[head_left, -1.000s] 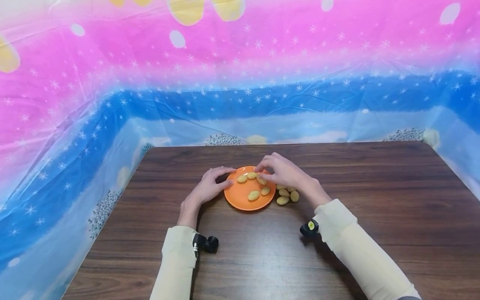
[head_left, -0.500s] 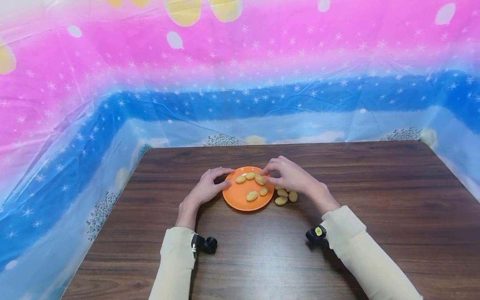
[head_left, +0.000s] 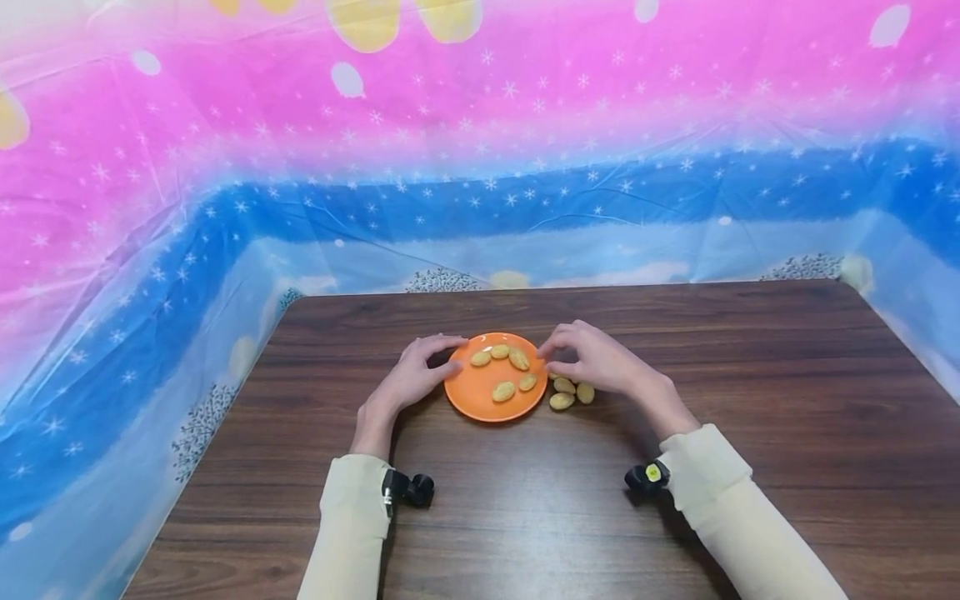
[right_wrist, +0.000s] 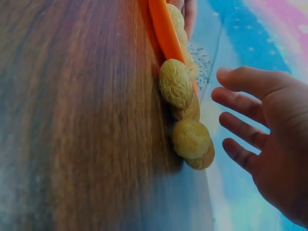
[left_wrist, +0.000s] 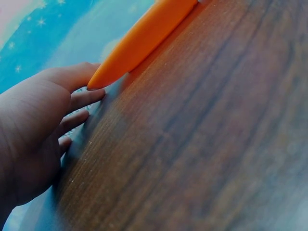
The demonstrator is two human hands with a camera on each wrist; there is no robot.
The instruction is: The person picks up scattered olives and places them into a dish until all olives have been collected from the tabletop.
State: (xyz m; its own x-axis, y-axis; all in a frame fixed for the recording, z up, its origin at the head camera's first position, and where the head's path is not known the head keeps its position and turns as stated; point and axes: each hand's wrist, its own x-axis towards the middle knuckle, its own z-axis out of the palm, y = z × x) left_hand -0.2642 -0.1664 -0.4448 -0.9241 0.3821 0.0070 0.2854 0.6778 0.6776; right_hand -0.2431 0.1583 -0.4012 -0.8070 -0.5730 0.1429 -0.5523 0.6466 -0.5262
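On table [head_left: 480, 533], left hand [head_left: 409, 372] gripping plate [head_left: 476, 397], right hand [head_left: 602, 360] loose, empty; sloppy bump could send piled potatoes [head_left: 564, 387] rolling.

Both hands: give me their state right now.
Left hand: open, touching the rim of the orange plate.
Right hand: open, holding nothing, near the potatoes beside the plate.

Glossy, smooth orange plate [head_left: 480, 396]
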